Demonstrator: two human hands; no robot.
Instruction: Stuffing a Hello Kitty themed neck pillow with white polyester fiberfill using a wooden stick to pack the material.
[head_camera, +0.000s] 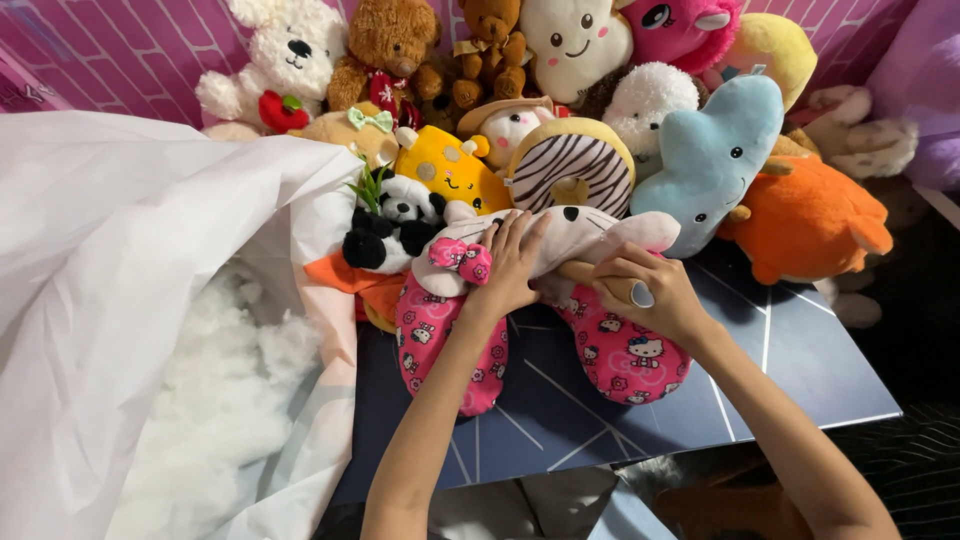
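Neck pillow plush (560, 240): soft U-shaped cushion, pale grey-white cat head with a pink bow, two pink patterned legs; it lies on the dark blue board (800, 340) in front of the toy pile.
Left hand (510, 265): fingers spread flat, pressing on the cat head, not closed round it.
Right hand (650, 295): curled, gripping a tan stick-like piece at the pillow's middle.
Toy pile (560, 90): fluffy bears, a zebra-striped doughnut, a smooth blue plush.
White bag (110, 260): thin crinkled sheet, open, holding loose white stuffing (220, 400).
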